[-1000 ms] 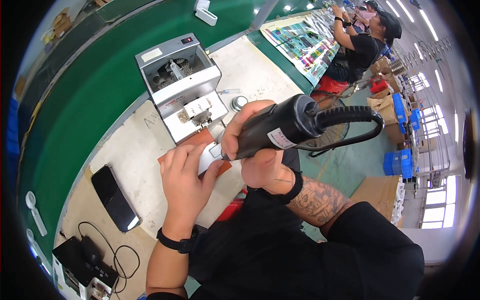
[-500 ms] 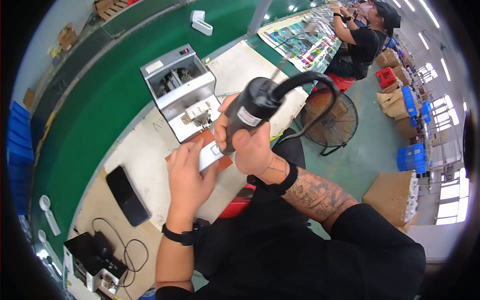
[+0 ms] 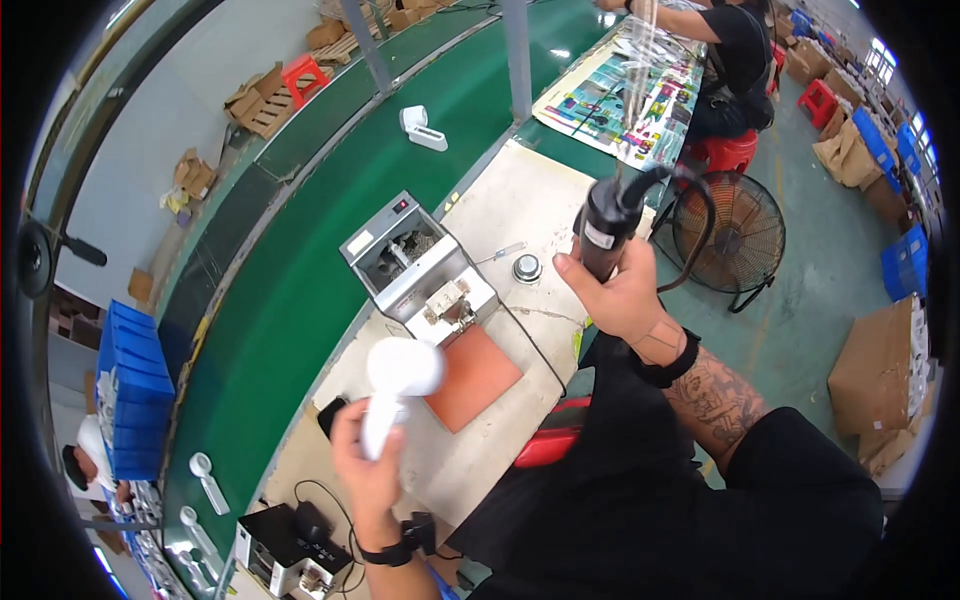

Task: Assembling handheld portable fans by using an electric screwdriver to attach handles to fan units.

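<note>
My left hand (image 3: 372, 470) is wrapped around the handle of a white round-headed handheld device (image 3: 403, 368), shaped like a small hand fan and blurred by motion. It hovers over the near-left edge of an orange mat (image 3: 478, 378). To the right, my right hand (image 3: 625, 290) grips a black electric screwdriver (image 3: 602, 232), its cable looping from the top; the hand hides its lower end. Between the hands and farther off stands a grey screw feeder (image 3: 420, 265), its open bin holding small metal pieces. A round metal-rimmed part (image 3: 527, 268) lies on the white worktop (image 3: 520, 195).
Beyond the worktop curves a green conveyor (image 3: 330, 260), carrying a folded white device (image 3: 424, 130) and several others. A second feeder (image 3: 285, 550) with a looped cable sits at the near left. A floor fan (image 3: 728, 230) stands right; a person (image 3: 740, 50) works at the far table.
My left hand has lifted the white device off the mat and moved it away from the screwdriver. My right hand has drawn the screwdriver to the right. The view has shifted too.
</note>
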`<state>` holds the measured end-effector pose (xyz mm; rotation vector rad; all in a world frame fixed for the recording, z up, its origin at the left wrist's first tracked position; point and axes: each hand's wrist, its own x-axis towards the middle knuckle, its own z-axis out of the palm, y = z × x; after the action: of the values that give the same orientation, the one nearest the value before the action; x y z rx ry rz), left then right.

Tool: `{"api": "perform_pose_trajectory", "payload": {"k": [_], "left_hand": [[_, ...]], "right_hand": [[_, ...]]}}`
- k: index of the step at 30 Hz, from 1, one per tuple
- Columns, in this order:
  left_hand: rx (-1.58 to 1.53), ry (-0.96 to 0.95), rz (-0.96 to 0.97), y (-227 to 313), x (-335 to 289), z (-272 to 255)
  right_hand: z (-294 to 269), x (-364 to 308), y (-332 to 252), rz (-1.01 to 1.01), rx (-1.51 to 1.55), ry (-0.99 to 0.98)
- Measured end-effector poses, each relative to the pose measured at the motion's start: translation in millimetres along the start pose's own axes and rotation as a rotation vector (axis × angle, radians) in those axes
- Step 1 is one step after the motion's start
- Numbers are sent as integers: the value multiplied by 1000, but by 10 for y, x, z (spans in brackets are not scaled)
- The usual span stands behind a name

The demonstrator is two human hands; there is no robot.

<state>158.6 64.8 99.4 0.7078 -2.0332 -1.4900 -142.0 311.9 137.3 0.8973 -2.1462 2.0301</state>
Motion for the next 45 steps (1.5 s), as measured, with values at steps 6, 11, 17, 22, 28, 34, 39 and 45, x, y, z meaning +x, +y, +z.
{"api": "perform_pose_trajectory", "payload": {"k": [6, 11, 17, 22, 28, 34, 39, 45], "left_hand": [[-62, 291, 19, -374, 1015, -665], [425, 407, 17, -1221, 1841, -1270], [1339, 321, -144, -1123, 2357, -536], [1080, 117, 314, -642, 3423, -694], [789, -469, -31, 62, 4714, 632], [791, -743, -108, 202, 5549, 1455], [856, -824, -222, 106, 5924, 1914], [959, -505, 204, -218, 5901, 1719]], "right_hand": [[-205, -87, 833, 22, -249, 48], [-142, 158, 873, -114, -248, -55], [-409, 120, 1261, -187, -347, -16], [-174, 126, 1366, -136, -233, -4], [-211, 224, 1520, -87, -297, 35], [-230, 278, 1582, 81, -257, 37], [-247, 476, 1432, -23, -300, -87], [-234, 433, 1472, -63, -364, -81]]}}
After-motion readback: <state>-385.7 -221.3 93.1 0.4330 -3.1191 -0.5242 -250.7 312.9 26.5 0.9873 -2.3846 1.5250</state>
